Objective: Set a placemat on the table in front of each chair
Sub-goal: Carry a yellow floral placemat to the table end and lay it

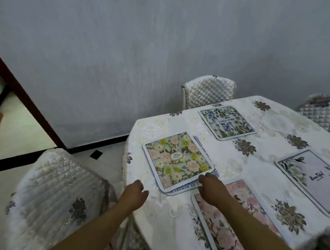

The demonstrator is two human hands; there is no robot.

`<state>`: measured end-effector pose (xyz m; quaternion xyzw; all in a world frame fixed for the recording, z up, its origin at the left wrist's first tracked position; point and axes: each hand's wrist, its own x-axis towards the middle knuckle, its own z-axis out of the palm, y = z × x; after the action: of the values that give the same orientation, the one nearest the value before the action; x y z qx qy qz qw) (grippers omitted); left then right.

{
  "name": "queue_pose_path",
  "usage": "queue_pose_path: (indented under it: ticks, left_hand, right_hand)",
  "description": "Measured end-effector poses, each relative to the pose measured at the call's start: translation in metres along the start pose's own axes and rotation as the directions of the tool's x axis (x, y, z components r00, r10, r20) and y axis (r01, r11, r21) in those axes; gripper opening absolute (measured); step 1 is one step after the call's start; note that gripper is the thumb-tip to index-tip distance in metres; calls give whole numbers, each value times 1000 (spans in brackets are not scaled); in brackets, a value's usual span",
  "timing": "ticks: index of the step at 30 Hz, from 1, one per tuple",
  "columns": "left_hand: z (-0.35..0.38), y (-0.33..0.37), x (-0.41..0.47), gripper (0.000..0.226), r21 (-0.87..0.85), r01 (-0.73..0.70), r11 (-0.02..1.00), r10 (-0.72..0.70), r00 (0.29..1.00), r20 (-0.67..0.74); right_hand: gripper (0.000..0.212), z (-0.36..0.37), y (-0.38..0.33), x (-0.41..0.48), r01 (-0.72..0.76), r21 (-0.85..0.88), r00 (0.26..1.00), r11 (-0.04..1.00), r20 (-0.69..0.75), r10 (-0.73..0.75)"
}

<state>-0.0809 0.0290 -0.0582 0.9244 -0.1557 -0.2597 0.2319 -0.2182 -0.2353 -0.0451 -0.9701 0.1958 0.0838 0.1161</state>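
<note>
A stack of two placemats lies near the table's left end: a yellow-and-pink flowered mat (177, 160) on top, and a lettered mat (203, 146) under it with only its edges showing. My right hand (212, 189) pinches the near right corner of this stack. My left hand (135, 192) hovers loosely curled at the table's edge, holding nothing. Three more mats lie flat: a blue botanical one (227, 122) before the far chair (208, 90), a white "Beautiful" one (311, 178) at right, and a pink floral one (231, 225) near me.
A floral white tablecloth (265, 150) covers the oval table. A quilted chair (55, 195) stands at the near left, another chair (323, 113) at the far right. A grey wall runs behind, with a dark door frame (26, 104) and tiled floor at left.
</note>
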Motion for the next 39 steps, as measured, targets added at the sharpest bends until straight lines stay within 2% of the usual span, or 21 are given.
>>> queue_pose_path:
  ticks: [5, 9, 12, 16, 19, 21, 23, 25, 30, 33, 34, 36, 37, 39]
  left_hand:
    - [23, 12, 45, 20, -26, 136, 990, -135, 991, 21]
    - [36, 19, 79, 24, -131, 222, 966, -216, 975, 59]
    - [41, 25, 105, 35, -197, 232, 953, -211, 970, 119]
    - [44, 30, 133, 34, -316, 275, 908, -222, 956, 193]
    - [41, 32, 144, 34, -408, 317, 856, -248, 945, 213]
    - [42, 34, 150, 33, -454, 339, 824, -260, 938, 228]
    - [43, 38, 150, 25, -525, 370, 767, -264, 927, 268]
    - [45, 44, 148, 19, -538, 363, 761, -223, 925, 308]
    - [28, 41, 153, 31, -408, 223, 886, -61, 926, 372]
    - [-11, 16, 167, 30, -151, 10, 989, 69, 861, 505]
    - [-24, 5, 174, 31, -21, -93, 995, 90, 833, 546]
    - [-45, -16, 189, 38, 228, -251, 941, 67, 798, 599]
    - [-50, -23, 195, 40, 304, -288, 908, 51, 797, 602]
    - [-56, -32, 205, 37, 349, -304, 886, 71, 834, 546]
  right_hand:
    - [40, 7, 1, 23, -35, 0, 997, 999, 65, 35]
    - [43, 9, 2, 31, -74, -1, 993, 997, 94, 74]
    - [37, 9, -1, 34, -128, 10, 985, 992, 119, 125]
    - [34, 10, -4, 42, -182, 24, 972, 983, 153, 176]
    - [39, 10, -7, 48, -218, 43, 966, 975, 155, 209]
    - [40, 11, -10, 53, -237, 60, 962, 970, 158, 225]
    - [33, 13, -12, 57, -237, 68, 963, 969, 150, 225]
    - [25, 12, -14, 64, -235, 72, 964, 969, 145, 223]
    - [28, 2, -15, 85, -237, 70, 965, 969, 134, 226]
    - [29, 1, -16, 102, -226, 91, 969, 970, 123, 214]
    - [28, 2, -17, 107, -220, 100, 971, 970, 123, 207]
    - [27, 10, -23, 120, -226, 138, 969, 964, 133, 208]
    - [27, 14, -26, 125, -242, 154, 965, 958, 144, 220]
    - [30, 29, -35, 135, -291, 168, 947, 942, 192, 258]
